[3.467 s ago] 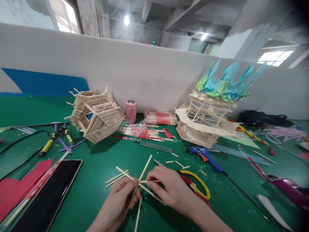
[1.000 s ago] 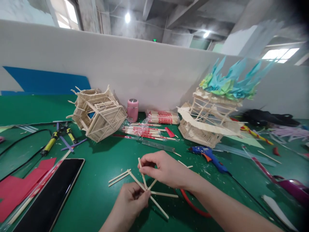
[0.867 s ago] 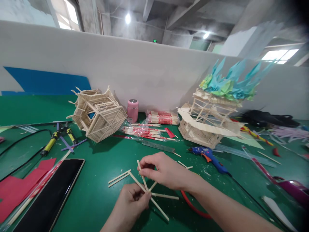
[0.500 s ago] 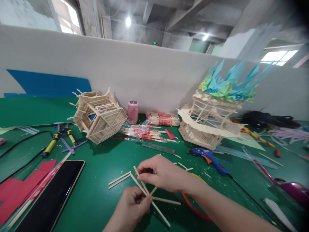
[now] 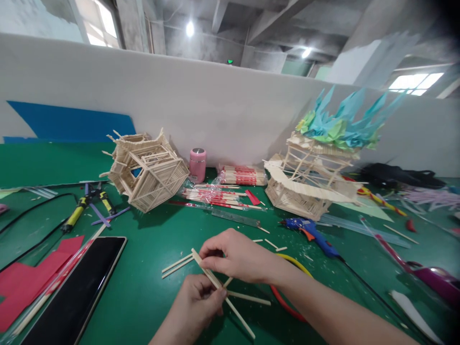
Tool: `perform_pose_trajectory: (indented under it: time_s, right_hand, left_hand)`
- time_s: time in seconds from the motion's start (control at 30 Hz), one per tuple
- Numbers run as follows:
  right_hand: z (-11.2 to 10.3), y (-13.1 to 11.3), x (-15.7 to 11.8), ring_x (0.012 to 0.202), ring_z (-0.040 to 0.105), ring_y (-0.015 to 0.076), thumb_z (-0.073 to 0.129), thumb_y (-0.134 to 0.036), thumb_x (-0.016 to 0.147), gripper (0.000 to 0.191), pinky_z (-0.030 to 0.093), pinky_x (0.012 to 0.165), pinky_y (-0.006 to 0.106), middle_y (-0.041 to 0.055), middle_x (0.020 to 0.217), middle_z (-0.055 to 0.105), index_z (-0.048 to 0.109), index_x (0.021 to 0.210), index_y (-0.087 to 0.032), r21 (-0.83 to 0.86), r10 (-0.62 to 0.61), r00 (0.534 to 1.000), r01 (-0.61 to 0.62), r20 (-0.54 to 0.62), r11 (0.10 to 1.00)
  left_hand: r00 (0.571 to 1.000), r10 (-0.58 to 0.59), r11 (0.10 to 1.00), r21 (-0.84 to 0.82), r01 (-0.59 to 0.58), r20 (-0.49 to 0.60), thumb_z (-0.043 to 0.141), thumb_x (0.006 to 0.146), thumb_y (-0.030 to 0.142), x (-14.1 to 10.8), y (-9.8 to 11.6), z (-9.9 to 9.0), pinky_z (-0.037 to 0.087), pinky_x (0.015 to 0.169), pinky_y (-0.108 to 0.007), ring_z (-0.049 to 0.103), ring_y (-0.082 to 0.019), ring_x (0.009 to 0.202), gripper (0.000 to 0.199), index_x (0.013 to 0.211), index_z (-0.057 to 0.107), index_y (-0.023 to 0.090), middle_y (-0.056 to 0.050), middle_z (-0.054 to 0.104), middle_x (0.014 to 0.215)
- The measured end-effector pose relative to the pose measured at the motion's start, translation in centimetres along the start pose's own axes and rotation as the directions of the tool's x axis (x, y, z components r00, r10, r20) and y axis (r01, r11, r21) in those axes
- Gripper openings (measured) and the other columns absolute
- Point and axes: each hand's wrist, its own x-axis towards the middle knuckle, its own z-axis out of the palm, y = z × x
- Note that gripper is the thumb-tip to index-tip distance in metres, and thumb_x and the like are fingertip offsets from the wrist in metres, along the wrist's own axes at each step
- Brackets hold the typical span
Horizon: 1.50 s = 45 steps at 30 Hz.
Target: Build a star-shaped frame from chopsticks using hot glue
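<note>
Between my hands is a small frame of wooden sticks (image 5: 240,317) that cross near its middle, just above the green table. My left hand (image 5: 201,299) is closed, its thumb and fingers pinching the frame at the crossing. With thumb and forefinger, my right hand (image 5: 230,256) grips a wooden stick (image 5: 200,261), which lies along one of the frame's arms with its end sticking out at the upper left. Two more sticks (image 5: 177,264) reach out to the left, beside that end. The palm side of my right hand is hidden.
A phone (image 5: 77,292) and red paper (image 5: 39,282) lie at left, near pliers (image 5: 77,213). Behind stand two stick models (image 5: 151,175) (image 5: 305,191), a pink flask (image 5: 197,165) and packs of sticks (image 5: 242,176). A blue glue gun (image 5: 311,235) lies at right; scissors (image 5: 433,278) lie farther right.
My right hand has shifted slightly left and brought the held stick down against the frame's arm; before, a gap showed between them. My left hand keeps its pinch.
</note>
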Motion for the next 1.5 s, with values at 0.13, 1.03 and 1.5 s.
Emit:
perform_pose_trajectory:
  time_s: [0.13,1.03,1.5]
  right_hand:
    - [0.0,-0.1,0.2,0.062,0.055,0.0099,0.055,-0.017,0.076,0.011,0.036,0.055,0.019,-0.0019,0.069,0.066,0.067,0.077,-0.017,-0.011,0.006,1.0,-0.006,0.008,1.0]
    - [-0.2,-0.4,0.5,0.062,0.055,0.0105,0.051,-0.018,0.079,0.017,0.036,0.054,0.019,-0.0009,0.071,0.067,0.068,0.078,-0.018,0.008,0.013,1.0,-0.013,0.003,1.0]
    - [-1.9,4.4,-2.2,0.071,0.057,0.015,0.051,-0.034,0.079,0.023,0.044,0.06,0.026,0.004,0.083,0.065,0.061,0.091,-0.018,0.394,0.266,0.84,-0.068,-0.473,0.916]
  left_hand:
    - [1.0,-0.011,1.0,0.013,0.011,0.009,0.061,0.055,0.055,-0.3,0.5,-0.3,0.017,0.034,-0.02,0.029,-0.003,0.031,0.042,0.048,0.047,0.016,0.004,0.044,0.04]
    - [1.0,-0.001,0.995,-0.103,-0.001,-0.019,0.065,0.061,0.044,-0.3,-0.2,-0.7,0.017,0.035,-0.019,0.031,-0.003,0.033,0.035,0.05,0.052,0.014,0.004,0.046,0.041]
    - [0.982,-0.018,0.932,-0.359,-0.051,-0.186,0.068,0.059,0.041,0.5,0.7,-2.8,0.019,0.039,-0.017,0.03,0.0,0.032,0.034,0.052,0.053,0.012,0.005,0.048,0.041]
